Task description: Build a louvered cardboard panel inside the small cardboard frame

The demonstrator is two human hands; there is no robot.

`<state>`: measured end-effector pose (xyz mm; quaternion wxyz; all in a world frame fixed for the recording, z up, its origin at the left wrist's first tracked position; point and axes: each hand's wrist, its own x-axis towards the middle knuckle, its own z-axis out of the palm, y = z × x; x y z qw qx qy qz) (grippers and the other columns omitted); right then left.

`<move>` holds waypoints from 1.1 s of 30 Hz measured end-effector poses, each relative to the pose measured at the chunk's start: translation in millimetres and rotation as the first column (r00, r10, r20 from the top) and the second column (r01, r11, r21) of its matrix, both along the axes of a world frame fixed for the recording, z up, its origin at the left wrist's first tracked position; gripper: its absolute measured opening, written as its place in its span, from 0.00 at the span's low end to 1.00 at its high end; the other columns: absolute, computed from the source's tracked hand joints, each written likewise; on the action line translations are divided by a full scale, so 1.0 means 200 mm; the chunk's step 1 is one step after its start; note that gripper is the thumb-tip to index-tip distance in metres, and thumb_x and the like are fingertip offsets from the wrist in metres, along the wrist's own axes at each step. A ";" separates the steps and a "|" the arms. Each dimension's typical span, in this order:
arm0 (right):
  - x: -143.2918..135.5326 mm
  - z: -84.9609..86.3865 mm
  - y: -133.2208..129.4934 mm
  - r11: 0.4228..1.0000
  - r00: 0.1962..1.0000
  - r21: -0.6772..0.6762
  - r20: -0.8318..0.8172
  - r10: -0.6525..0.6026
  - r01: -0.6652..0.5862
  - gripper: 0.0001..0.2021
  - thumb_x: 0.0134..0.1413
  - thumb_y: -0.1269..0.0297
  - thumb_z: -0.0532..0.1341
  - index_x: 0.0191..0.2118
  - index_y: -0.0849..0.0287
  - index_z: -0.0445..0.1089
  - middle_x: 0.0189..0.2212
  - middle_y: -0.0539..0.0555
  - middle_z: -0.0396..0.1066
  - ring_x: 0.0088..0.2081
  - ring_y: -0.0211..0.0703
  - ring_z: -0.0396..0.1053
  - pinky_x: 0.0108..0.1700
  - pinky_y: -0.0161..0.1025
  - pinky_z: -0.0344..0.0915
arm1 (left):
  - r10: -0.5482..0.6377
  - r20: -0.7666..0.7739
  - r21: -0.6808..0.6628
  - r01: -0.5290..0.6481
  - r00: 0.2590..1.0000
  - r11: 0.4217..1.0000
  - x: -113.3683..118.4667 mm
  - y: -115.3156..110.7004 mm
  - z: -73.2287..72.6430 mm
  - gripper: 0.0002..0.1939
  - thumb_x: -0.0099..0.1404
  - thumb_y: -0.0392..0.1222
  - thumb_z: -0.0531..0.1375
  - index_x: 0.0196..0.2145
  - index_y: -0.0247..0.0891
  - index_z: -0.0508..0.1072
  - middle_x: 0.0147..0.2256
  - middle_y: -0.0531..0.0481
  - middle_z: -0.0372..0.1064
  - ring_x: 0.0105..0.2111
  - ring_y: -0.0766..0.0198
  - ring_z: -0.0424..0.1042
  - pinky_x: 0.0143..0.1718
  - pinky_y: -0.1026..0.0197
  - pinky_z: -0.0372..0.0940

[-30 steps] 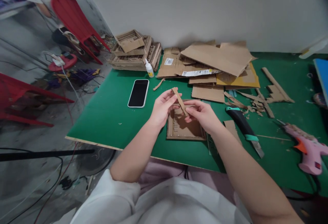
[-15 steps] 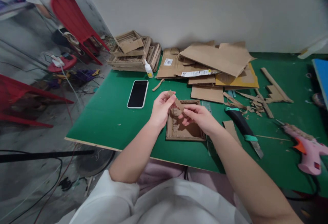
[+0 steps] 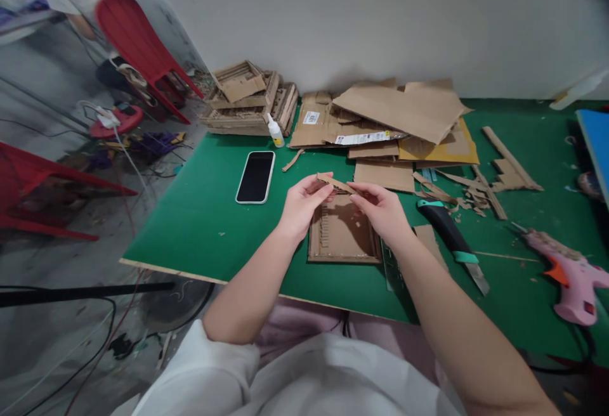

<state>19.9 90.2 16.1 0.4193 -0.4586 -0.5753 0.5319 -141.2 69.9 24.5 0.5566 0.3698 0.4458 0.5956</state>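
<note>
fingers of the bare left hand are closed narrowly on one end of a thin, flat brown cardboard strip, and those of the bare right hand pinch its other end. the strip slants slightly between them, held above the far edge of a shallow, square brown cardboard tray. the tray lies flat on the green tabletop, with a ribbed band of cardboard along the inside of its left wall.

left of the hands lies a white-edged phone with a black screen. beyond it, a small white plastic bottle with a pointed tip stands just beside a stack of brown cardboard frames. a loose pile of flat brown cardboard pieces sits near the wall.

to the right, a black and teal utility knife rests with its blade showing, near torn brown scraps. farther right is a pink glue gun with an orange trigger.
</note>
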 end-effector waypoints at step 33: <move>-0.01 0.11 -0.11 0.565 0.959 0.825 0.144 -0.243 0.019 0.08 0.51 0.72 0.58 0.36 0.54 0.71 0.31 0.51 0.74 0.34 0.40 0.71 0.39 0.43 0.69 | 0.556 -0.689 0.690 0.189 0.464 0.698 0.06 -0.08 -0.01 0.13 0.60 0.34 0.58 0.44 0.38 0.71 0.36 0.49 0.72 0.34 0.68 0.70 0.39 0.64 0.66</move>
